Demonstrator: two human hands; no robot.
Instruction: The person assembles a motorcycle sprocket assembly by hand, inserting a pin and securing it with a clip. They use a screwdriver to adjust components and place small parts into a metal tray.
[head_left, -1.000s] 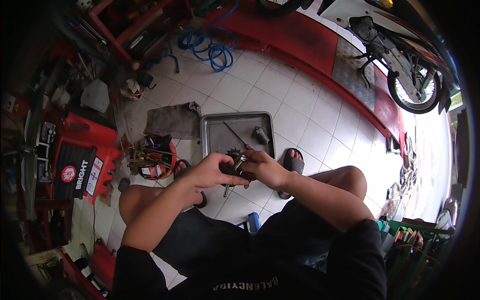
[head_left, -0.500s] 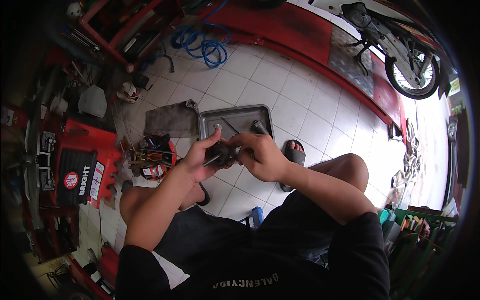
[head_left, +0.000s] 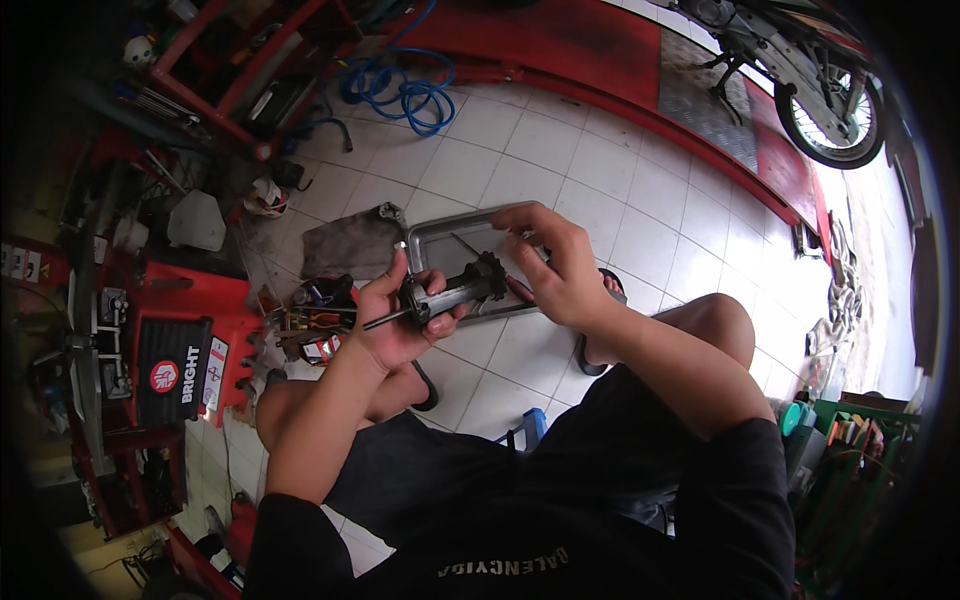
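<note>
My left hand (head_left: 385, 315) is closed around a dark metal cylindrical part (head_left: 455, 297) with a flange near my palm and a toothed, gear-like rim at its far end. A thin metal rod (head_left: 388, 319) sticks out of the near end, past my palm. To the right, my right hand (head_left: 560, 265) hovers beside the toothed end, its fingers bent and apart with nothing visible in them. Beneath both hands lies a grey metal tray (head_left: 440, 228) with a thin dark tool (head_left: 464, 244) in it; the hands and the part hide much of its inside.
Left of the tray are a grey rag (head_left: 350, 243) and a container of tools (head_left: 325, 320). Red tool racks and a red machine (head_left: 240, 300) stand at left. A blue hose (head_left: 410, 105) lies coiled ahead. A red platform (head_left: 590, 60) bears a motorcycle (head_left: 800, 90) at far right.
My right hand has come off the part and moved right, its fingers spreading. The part in my left hand has tilted, so its length and toothed end now show.
</note>
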